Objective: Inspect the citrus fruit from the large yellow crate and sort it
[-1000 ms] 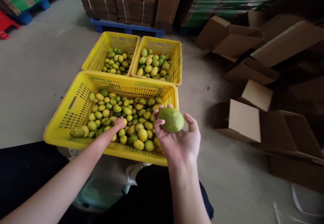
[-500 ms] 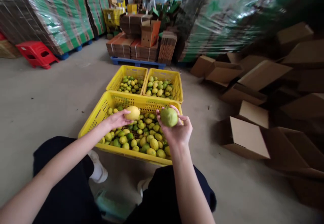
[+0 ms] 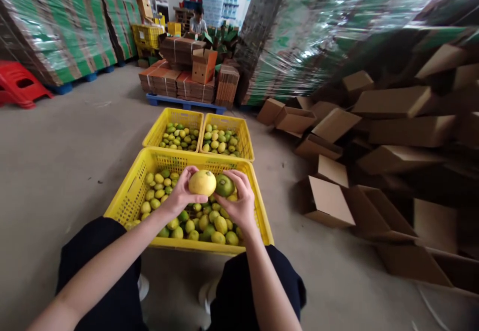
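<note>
My left hand (image 3: 183, 191) grips a yellow lemon (image 3: 202, 183), its stem end turned up and towards me. Close beside it, my right hand (image 3: 241, 199) is closed around a green lemon (image 3: 224, 185). The two fruits are side by side and look as if they touch. Both hands are held over a large yellow plastic crate (image 3: 125, 191) of green and yellow lemons (image 3: 207, 221). Behind it stand two smaller-looking yellow crates, the left one (image 3: 151, 131) and the right one (image 3: 247, 139), each holding more lemons.
Open cardboard boxes (image 3: 333, 201) lie heaped on the right. Behind the crates, flattened cartons (image 3: 160, 79) are stacked on a blue pallet (image 3: 185, 103). A red stool (image 3: 22, 84) stands at left. Wrapped green stacks (image 3: 63, 22) rise behind, and a person (image 3: 197, 22) is farther back.
My hands have come together, bringing the yellow and green lemons side by side. The right hand has turned over, its back now more visible. The view has shifted to the right.
</note>
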Tool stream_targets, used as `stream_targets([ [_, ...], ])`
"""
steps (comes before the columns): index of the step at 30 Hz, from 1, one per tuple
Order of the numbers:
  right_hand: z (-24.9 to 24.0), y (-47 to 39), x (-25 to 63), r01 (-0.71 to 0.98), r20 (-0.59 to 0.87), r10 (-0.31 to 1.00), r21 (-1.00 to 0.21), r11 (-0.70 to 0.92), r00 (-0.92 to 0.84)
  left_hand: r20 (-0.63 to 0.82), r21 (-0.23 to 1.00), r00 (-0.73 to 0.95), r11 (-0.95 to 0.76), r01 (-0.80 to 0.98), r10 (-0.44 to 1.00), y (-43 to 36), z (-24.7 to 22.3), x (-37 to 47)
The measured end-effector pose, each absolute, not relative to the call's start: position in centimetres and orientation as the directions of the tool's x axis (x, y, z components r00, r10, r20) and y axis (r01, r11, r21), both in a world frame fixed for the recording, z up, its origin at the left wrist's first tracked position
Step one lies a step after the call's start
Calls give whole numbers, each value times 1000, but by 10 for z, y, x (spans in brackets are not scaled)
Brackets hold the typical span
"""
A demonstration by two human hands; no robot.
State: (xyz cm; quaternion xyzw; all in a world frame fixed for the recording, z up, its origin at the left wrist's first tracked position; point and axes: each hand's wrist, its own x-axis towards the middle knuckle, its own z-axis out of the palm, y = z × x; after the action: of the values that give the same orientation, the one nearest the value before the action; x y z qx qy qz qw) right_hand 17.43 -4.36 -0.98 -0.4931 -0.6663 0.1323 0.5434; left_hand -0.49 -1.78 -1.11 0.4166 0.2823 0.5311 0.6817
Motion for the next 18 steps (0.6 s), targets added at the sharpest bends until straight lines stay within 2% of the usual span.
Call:
stream_targets([
  [3,-4,-40,173,366,558,830,-773,517,6,145,877,335,36,-479,931,-13,-3,-21],
  [7,3,-33,169,163,488,872,-865,475,51,249,914,340,-104,-391,907,-1,-1,-38],
  [11,5,-27,162,-12,451,888,-891,453,86,279,947,375,-190,-258,884,7,-1,-51],
  [13,4,-25,159,-52,439,893,-894,446,101,258,957,387,-178,-231,885,9,0,-56],
  [18,5,-21,156,-27,450,880,-888,459,152,216,970,352,-157,-187,911,10,6,-67],
])
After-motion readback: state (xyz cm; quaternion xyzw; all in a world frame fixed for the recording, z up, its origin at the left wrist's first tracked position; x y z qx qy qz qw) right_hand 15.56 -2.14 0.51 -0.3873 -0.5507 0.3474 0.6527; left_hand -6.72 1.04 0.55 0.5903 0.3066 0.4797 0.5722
